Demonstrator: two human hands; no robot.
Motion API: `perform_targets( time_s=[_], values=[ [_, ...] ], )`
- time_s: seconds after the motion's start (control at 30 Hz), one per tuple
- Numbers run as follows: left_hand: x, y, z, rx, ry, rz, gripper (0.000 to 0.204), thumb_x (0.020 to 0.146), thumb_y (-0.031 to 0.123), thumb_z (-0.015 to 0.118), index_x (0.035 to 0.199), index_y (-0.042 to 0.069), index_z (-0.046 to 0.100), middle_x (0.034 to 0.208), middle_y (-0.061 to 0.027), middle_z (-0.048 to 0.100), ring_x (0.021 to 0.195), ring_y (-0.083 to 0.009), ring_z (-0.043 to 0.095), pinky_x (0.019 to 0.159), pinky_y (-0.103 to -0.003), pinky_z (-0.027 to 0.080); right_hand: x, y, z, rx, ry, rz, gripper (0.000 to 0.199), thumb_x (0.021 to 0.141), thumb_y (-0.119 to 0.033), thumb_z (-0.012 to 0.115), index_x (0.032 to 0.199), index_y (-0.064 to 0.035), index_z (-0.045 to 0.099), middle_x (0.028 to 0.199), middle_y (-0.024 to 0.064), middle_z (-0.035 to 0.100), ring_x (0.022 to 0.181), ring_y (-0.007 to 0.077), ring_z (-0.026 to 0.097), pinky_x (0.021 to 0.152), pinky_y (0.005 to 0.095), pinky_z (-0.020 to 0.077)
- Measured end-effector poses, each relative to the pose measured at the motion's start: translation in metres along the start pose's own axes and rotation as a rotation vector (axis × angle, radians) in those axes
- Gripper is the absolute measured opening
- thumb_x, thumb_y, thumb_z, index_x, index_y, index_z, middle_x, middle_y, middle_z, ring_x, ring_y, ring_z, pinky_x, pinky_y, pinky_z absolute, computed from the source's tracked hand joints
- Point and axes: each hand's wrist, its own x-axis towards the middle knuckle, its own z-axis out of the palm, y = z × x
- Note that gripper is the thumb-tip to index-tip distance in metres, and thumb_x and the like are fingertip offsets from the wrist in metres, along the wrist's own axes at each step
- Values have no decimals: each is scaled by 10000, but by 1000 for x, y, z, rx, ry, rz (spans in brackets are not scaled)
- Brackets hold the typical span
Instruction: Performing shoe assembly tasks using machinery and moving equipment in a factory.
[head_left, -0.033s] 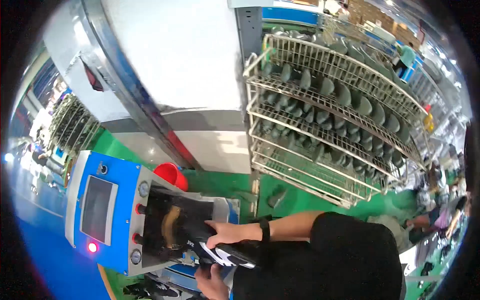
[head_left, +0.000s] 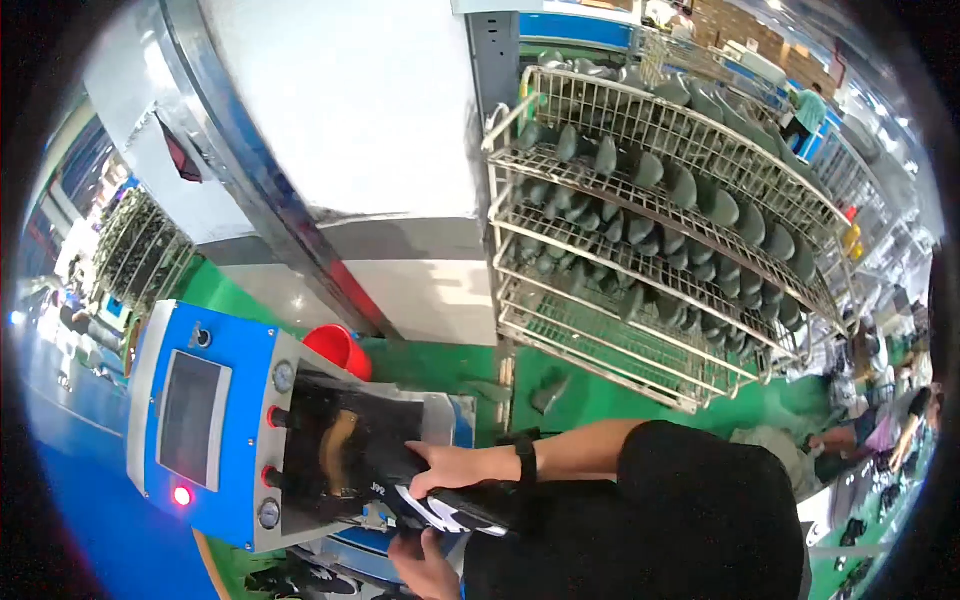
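Observation:
A black shoe [head_left: 437, 508] with white markings on its side lies tilted at the front of a blue-panelled machine [head_left: 246, 385]. My right hand [head_left: 458, 468], with a dark band at its wrist, is closed over the shoe's upper part. Below it my left hand [head_left: 425, 568] has its thumb and fingers curled at the shoe's near edge, partly hidden by it. The shoe's toe end reaches toward a dark pad [head_left: 375, 425] in the machine, next to a tan curved strip [head_left: 338, 452]. The shoe's far side is hidden.
The machine carries a screen [head_left: 188, 418], a lit red button [head_left: 182, 496] and gauges. Behind it sits a red bucket [head_left: 338, 350]. A wire rack [head_left: 640, 345] holds rows of grey shoe lasts at the right. A white wall panel [head_left: 350, 110] rises behind. More shoes [head_left: 300, 577] lie below.
The whole view has shifted very slightly. Both hands stay on the shoe in the same grip.

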Motion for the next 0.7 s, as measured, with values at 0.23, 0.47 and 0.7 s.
perform_targets(
  time_s=[0.23,0.47,0.7],
  values=[
    [-9,-37,-28,-195,11,131,332,871,47,738,1140,-8,552,968,-86,571,810,-168,540,781,-321,469,9,21,32,-14,-47,-15,839,744,-370,738,1424,49,483,1059,232,706,955,308,689,805,348,536],
    [-16,-25,-62,-591,-66,197,286,832,34,762,1022,11,549,830,-24,548,695,-75,486,616,-237,391,16,62,62,476,-325,251,277,882,-274,662,1032,-48,718,936,55,716,768,161,654,686,313,515],
    [-10,1,-64,-644,-233,-581,308,878,115,721,1069,-12,517,632,-7,511,438,-100,445,393,-271,309,-13,-26,53,-198,-194,-17,930,772,-347,707,1522,40,315,1086,161,681,953,225,653,805,317,518]
  ],
)
